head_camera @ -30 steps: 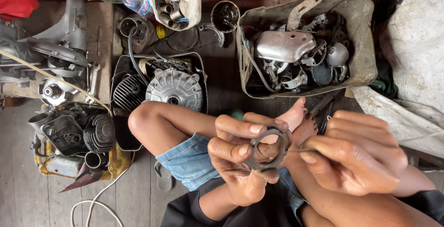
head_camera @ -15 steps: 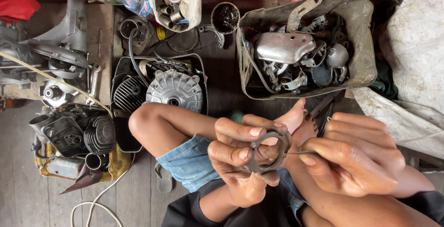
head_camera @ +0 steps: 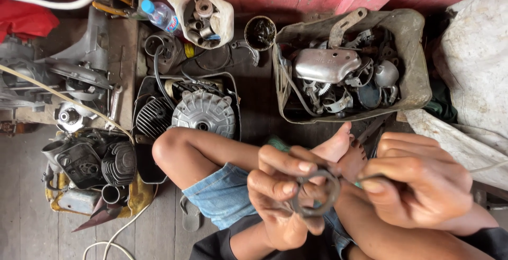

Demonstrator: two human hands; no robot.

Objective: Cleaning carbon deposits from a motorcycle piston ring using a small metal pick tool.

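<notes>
A grey, dented metal tub (head_camera: 413, 53) full of silver and dark engine parts sits at the top right, just above the person's bare foot (head_camera: 338, 146). To its left a black tray (head_camera: 143, 164) holds a round, ribbed grey engine cover (head_camera: 203, 113) beside a finned black cylinder (head_camera: 153, 117). Further left, dark engine castings (head_camera: 90, 162) lie over a yellow container. A cut white plastic jug (head_camera: 222, 11) of small metal fittings and a clear bottle with a blue cap (head_camera: 159, 15) stand along the red wall.

The bent knee and blue denim shorts (head_camera: 222, 194) fill the space under the hands.

The left hand (head_camera: 280, 196) has its fingers curled tight around a dark metal ring (head_camera: 317, 194), held upright over the lap. The right hand (head_camera: 423, 186) pinches a thin dark metal tool (head_camera: 373, 176), whose tip reaches the ring's edge.
</notes>
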